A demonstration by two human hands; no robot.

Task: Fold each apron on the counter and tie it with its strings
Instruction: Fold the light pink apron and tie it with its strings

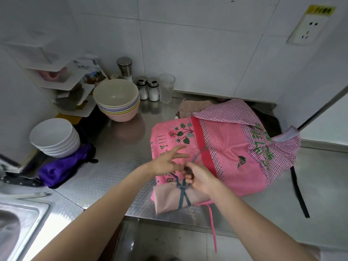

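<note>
A folded beige apron [169, 197] lay at the near edge of the steel counter [116, 147], bound by blue-grey strings [182, 194] that crossed over its middle. The right hand [199, 178] had its fingers curled and pinched the strings just above the bundle. The left hand [165, 162] hovered beside it, touching or nearly touching it, with fingers spread and straight and gripping nothing. Just beyond the bundle, and partly beneath it, a pink printed apron [231, 147] with a checked border lay loosely spread over the right half of the counter; its pink string [211, 223] hung over the near edge. A dotted cloth [188, 108] showed at its far side, and a dark strap [299, 193] ran toward the near edge at the right. A purple bundle of fabric [62, 168] lay at the near left, close to a stack of white bowls [54, 137]. Farther back stood a stack of pastel bowls [117, 100], a steel grinder [124, 68], two shakers [147, 89] and a clear glass [166, 87] along the tiled wall. A white corner shelf [62, 81] occupied the far left, a sink [20, 223] the near left, and a wall socket [306, 32] the far right.
</note>
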